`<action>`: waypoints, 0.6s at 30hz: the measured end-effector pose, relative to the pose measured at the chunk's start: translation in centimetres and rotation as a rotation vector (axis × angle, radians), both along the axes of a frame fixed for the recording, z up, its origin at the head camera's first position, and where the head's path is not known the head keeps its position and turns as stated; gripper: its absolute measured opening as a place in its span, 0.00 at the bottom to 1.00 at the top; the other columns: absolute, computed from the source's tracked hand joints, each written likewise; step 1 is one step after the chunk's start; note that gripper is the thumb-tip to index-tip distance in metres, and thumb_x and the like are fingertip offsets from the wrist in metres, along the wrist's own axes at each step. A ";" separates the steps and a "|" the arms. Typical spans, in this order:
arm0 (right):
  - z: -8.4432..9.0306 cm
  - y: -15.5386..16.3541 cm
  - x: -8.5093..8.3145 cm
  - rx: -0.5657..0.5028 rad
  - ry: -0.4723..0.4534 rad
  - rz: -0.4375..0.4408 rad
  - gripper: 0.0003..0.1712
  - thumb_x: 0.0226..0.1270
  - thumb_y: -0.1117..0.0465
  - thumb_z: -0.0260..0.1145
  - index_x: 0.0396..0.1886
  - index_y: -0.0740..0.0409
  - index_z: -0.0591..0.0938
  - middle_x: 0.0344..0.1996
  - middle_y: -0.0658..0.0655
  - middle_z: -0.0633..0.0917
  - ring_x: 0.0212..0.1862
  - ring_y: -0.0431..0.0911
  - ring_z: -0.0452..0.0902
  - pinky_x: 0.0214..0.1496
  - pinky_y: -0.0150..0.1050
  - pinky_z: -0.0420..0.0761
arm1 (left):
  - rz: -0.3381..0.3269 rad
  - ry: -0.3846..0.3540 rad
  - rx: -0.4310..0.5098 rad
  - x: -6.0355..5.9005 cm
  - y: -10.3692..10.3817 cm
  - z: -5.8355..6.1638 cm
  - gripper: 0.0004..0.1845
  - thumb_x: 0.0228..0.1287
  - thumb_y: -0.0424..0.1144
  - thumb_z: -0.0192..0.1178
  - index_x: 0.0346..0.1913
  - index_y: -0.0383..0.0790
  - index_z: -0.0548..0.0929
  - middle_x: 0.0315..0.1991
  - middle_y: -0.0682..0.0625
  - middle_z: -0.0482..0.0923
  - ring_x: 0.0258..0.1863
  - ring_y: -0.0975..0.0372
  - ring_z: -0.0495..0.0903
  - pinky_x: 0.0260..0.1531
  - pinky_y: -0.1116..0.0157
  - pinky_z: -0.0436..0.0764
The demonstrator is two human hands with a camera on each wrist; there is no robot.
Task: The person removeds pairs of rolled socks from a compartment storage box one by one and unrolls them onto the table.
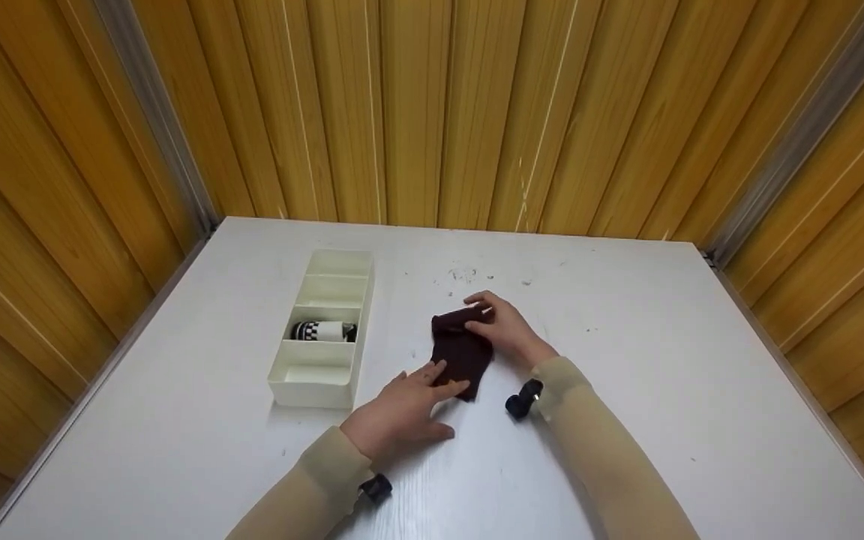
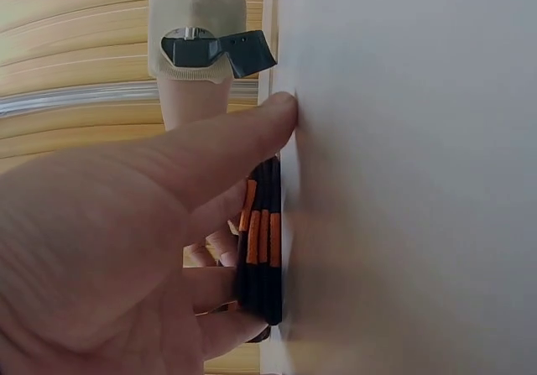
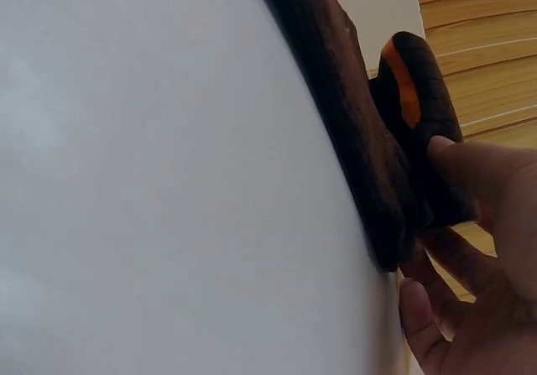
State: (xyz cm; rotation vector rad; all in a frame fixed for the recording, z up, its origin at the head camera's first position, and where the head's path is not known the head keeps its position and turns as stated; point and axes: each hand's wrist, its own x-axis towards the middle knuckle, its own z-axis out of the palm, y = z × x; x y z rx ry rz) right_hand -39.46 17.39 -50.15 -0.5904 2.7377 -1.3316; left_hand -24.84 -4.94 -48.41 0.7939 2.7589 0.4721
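A white counter [image 1: 627,420] with a faint wood grain stands against ribbed yellow-brown wall panels, with a few small dark specks on its surface near the far edge. On its left part lies a long cream organizer tray [image 1: 280,377] split into four compartments in a row, one of which holds a rolled black-and-white sock [image 1: 323,331]. Near the middle of the counter, just right of the tray but apart from it, lies a dark maroon sock [image 1: 462,352], flat on the surface with its far end folded over.
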 end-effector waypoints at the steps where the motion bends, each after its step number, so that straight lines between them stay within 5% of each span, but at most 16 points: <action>1: 0.0 0.0 -0.1 -0.010 0.022 -0.001 0.20 0.69 0.64 0.70 0.59 0.56 0.81 0.58 0.63 0.82 0.58 0.57 0.79 0.64 0.54 0.77 | 0.001 -0.001 -0.004 0.0 0.0 0.0 0.39 0.65 0.57 0.68 0.78 0.64 0.66 0.83 0.42 0.54 0.83 0.50 0.53 0.76 0.41 0.61; 6: 0.0 0.1 -0.6 -0.003 0.106 0.054 0.16 0.66 0.70 0.70 0.53 0.59 0.86 0.59 0.63 0.82 0.65 0.60 0.73 0.72 0.58 0.70 | 0.009 0.004 -0.007 0.3 0.1 0.0 0.39 0.65 0.56 0.69 0.77 0.64 0.67 0.82 0.42 0.55 0.83 0.51 0.54 0.76 0.41 0.62; 10: 0.0 -0.1 -0.8 0.051 0.031 0.083 0.20 0.67 0.69 0.71 0.58 0.57 0.85 0.61 0.61 0.84 0.68 0.57 0.75 0.76 0.55 0.69 | 0.013 0.001 -0.023 0.7 0.1 0.3 0.39 0.65 0.55 0.69 0.77 0.63 0.68 0.82 0.42 0.56 0.82 0.52 0.55 0.76 0.42 0.63; 18: 0.3 -1.0 -1.0 0.049 -0.068 -0.004 0.17 0.73 0.63 0.67 0.59 0.57 0.81 0.55 0.61 0.86 0.52 0.52 0.83 0.55 0.44 0.81 | 0.008 -0.019 -0.004 1.2 0.3 0.9 0.37 0.64 0.50 0.71 0.75 0.62 0.71 0.81 0.43 0.58 0.82 0.51 0.56 0.74 0.39 0.64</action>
